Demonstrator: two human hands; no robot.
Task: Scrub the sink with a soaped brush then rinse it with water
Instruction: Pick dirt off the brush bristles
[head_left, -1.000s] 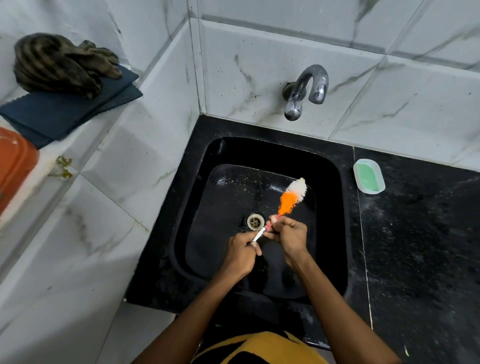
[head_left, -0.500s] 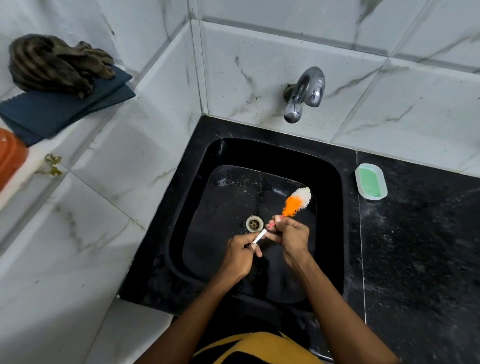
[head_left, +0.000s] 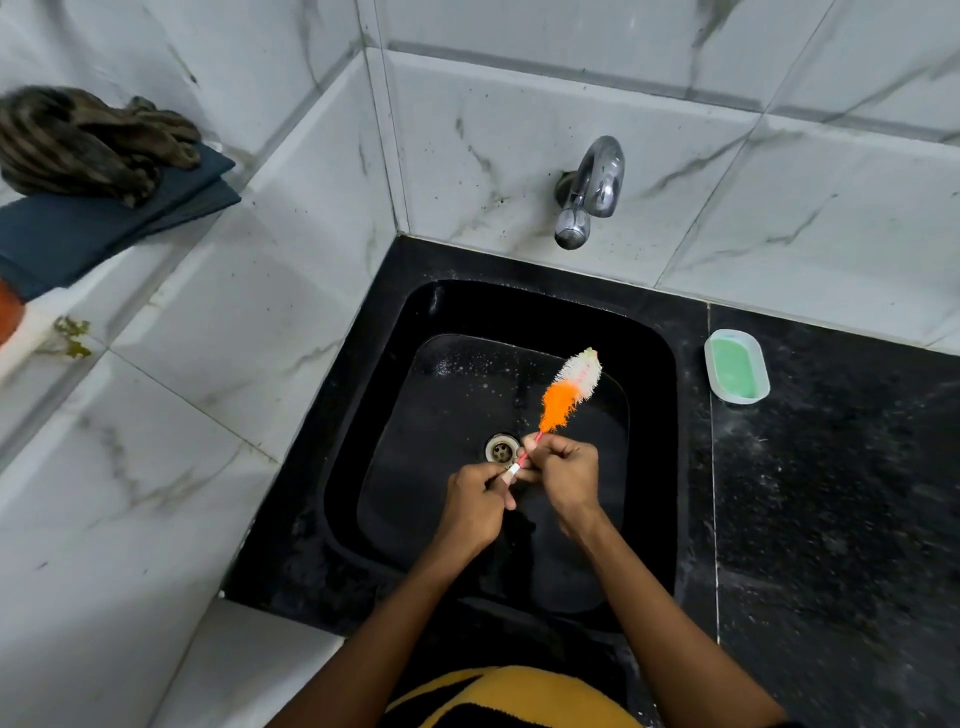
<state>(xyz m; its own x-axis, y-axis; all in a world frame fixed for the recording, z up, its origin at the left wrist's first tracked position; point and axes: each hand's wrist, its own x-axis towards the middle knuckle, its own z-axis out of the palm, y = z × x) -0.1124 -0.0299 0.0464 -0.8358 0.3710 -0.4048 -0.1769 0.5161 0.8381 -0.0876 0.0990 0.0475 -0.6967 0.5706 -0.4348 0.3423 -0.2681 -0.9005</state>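
Note:
A black sink is set into a black counter, with a metal drain at its middle and soap flecks on its floor. Over the basin I hold a thin brush with orange and white bristles pointing up and to the right. My right hand grips the red handle just below the bristles. My left hand pinches the white end of the handle. A chrome tap sticks out of the back wall; no water runs from it.
A white dish of green soap lies on the black counter right of the sink. On a ledge at the upper left, a striped cloth sits on folded dark blue cloths. White marble tiles cover the walls.
The brush head has tipped slightly to the right. Both hands keep their hold on the handle above the drain. The view has shifted a little.

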